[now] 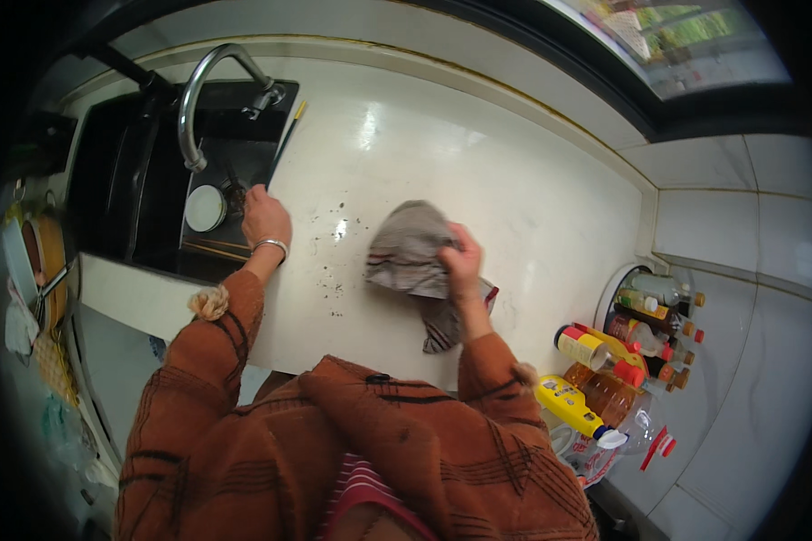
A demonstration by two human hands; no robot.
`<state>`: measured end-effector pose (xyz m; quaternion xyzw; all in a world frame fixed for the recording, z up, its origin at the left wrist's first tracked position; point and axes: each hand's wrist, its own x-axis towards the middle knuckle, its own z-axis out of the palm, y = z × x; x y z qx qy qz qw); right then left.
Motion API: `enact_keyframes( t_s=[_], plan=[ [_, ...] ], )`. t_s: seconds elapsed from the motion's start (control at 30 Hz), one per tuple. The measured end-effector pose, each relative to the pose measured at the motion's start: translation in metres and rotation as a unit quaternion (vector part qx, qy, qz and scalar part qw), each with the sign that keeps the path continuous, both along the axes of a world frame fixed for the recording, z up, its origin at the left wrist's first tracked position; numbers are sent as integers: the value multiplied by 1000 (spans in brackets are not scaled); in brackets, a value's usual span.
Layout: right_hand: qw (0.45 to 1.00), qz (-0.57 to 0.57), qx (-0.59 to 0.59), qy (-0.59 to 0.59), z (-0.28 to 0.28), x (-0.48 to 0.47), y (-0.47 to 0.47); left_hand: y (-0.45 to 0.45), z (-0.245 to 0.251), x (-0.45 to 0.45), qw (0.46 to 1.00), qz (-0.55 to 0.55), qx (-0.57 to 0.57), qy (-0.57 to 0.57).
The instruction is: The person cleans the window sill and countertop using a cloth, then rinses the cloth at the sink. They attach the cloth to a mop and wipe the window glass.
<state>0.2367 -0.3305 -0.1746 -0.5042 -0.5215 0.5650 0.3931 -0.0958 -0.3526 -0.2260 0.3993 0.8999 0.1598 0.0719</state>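
My right hand [465,260] grips a crumpled grey striped cloth [409,247] over the pale countertop [392,149]; part of the cloth hangs below the hand. Dark specks lie scattered on the counter to the left of the cloth. My left hand [266,220], with a bracelet at the wrist, is at the right edge of the black sink [169,253]. Its fingertips are by the lower end of a dark stick with a yellow tip [291,135]; whether they hold anything cannot be told. Inside the sink, a white bowl [205,208] and wooden chopsticks [220,248] lie near this hand.
A curved chrome faucet [189,108] arches over the sink. At the right, sauce bottles [639,331], a yellow bottle [572,406] and a large clear bottle of amber liquid [605,392] crowd the counter's end. Cutting boards [51,270] hang at the far left. A tiled wall borders the counter.
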Motion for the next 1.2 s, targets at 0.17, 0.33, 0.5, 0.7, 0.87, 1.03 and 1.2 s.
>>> enact_keyframes(
  t_s=[0.17, 0.33, 0.5, 0.7, 0.87, 1.03, 1.2],
  plan=[
    [992, -61, 111, -14, 47, 96, 58, -3, 8, -1, 1000, 6, 5, -4],
    [971, -118, 63, -200, 40, 147, 103, 0, 13, 3, 1000, -1, 0, -11],
    [902, -41, 285, -323, 57, 11, 80, -5, 5, -3, 1000, 16, 13, -6],
    [994, 39, 60, 77, -34, -148, 101, 0, 9, -1, 999, -5, 29, -31],
    [945, 285, 155, -33, -32, -202, 22, -8, 3, -7, 998, 0, 54, -42],
    [936, 347, -25, -48, -15, -149, -27, -4, 7, -3, 998, -4, 37, -41],
    [997, 47, 58, 21, 19, -86, -69, -8, -2, -4, 989, -44, 138, 12]
  ],
)
